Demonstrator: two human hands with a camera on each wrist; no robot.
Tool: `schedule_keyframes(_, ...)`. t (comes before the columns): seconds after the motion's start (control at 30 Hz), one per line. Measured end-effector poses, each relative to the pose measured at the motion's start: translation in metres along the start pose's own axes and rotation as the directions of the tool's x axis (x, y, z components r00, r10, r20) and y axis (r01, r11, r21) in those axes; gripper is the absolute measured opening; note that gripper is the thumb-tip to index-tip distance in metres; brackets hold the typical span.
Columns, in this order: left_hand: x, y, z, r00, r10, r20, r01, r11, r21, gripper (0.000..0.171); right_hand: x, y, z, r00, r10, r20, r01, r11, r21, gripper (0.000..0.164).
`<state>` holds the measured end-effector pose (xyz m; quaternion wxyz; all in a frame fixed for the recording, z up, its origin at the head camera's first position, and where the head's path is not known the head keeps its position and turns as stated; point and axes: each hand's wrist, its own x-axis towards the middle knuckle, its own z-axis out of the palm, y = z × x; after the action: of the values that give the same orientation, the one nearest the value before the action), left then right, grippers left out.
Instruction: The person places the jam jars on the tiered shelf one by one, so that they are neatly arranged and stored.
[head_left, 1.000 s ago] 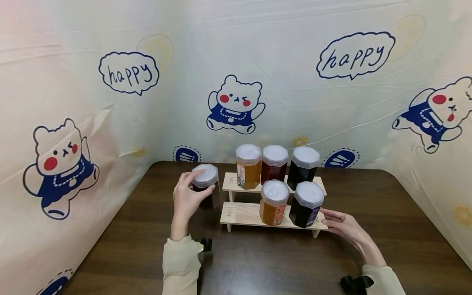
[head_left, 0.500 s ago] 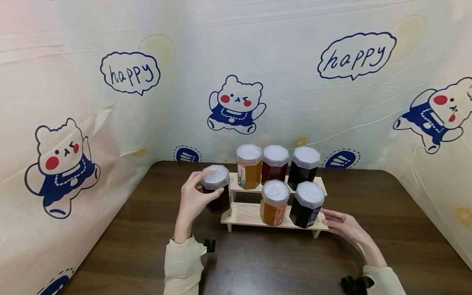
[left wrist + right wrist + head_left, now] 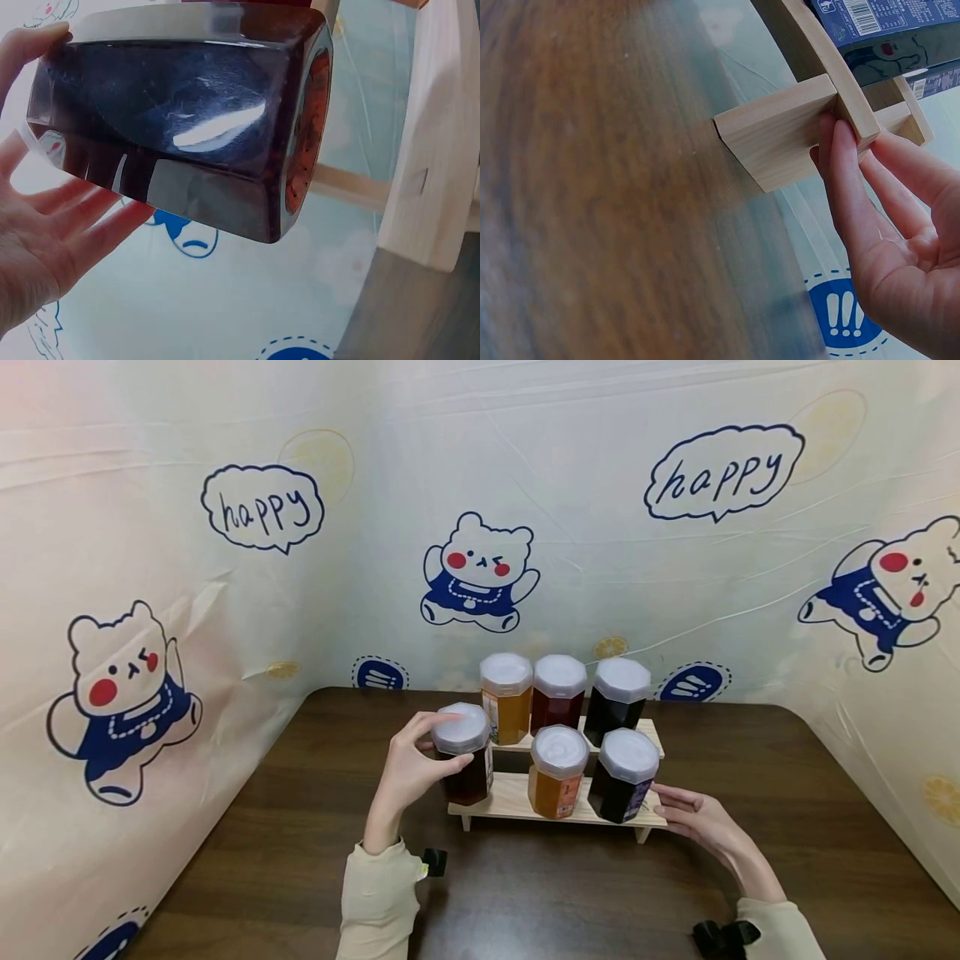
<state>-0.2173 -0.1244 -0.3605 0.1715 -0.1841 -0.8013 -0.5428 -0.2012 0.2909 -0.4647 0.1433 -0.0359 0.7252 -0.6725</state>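
Note:
In the head view my left hand (image 3: 412, 764) grips a dark jar (image 3: 467, 777) with a translucent white lid, thumb and fingers around its upper part. The jar is over the left end of the lower shelf of a two-tier wooden rack (image 3: 506, 793). In the left wrist view a gap shows between the jar's base (image 3: 309, 127) and the wooden board (image 3: 427, 142). At the rack's right end my right hand (image 3: 705, 822) pinches the lower board (image 3: 847, 90) between thumb and fingers. An amber jar (image 3: 555, 793) and a dark purple-labelled jar (image 3: 618, 793) stand on that lower shelf.
Along the upper shelf stand an amber jar (image 3: 510, 714), a dark red jar (image 3: 557, 710) and a near-black jar (image 3: 609, 718). The rack rests on a brown wooden table (image 3: 547, 893). Behind it hangs a pale printed sheet (image 3: 585, 568) with cartoon bears.
My left hand has carried the dark jar rightward, from beside the rack to over the lower shelf's left end. The right hand and the other jars have stayed in place.

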Motion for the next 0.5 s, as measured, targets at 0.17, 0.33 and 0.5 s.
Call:
schedule_keyframes(0.17,0.002,0.002,0.008,0.998,0.001,0.055,0.001,1.0,-0.028,0.046,0.001,0.0,0.0,1.0,0.005,-0.011,-0.005,1.0,-0.012,0.055)
schedule_keyframes(0.33,0.001,0.001,0.016,0.995,0.005,0.099,-0.002,0.999,-0.033,0.045,0.001,0.0,0.0,1.0,0.009,-0.014,-0.009,1.0,-0.019,0.057)
schedule_keyframes(0.5,0.001,-0.004,0.023,0.989,0.044,0.138,-0.035,0.997,-0.073,0.045,0.001,-0.001,0.0,1.0,0.016,-0.015,-0.017,0.999,-0.031,0.057)
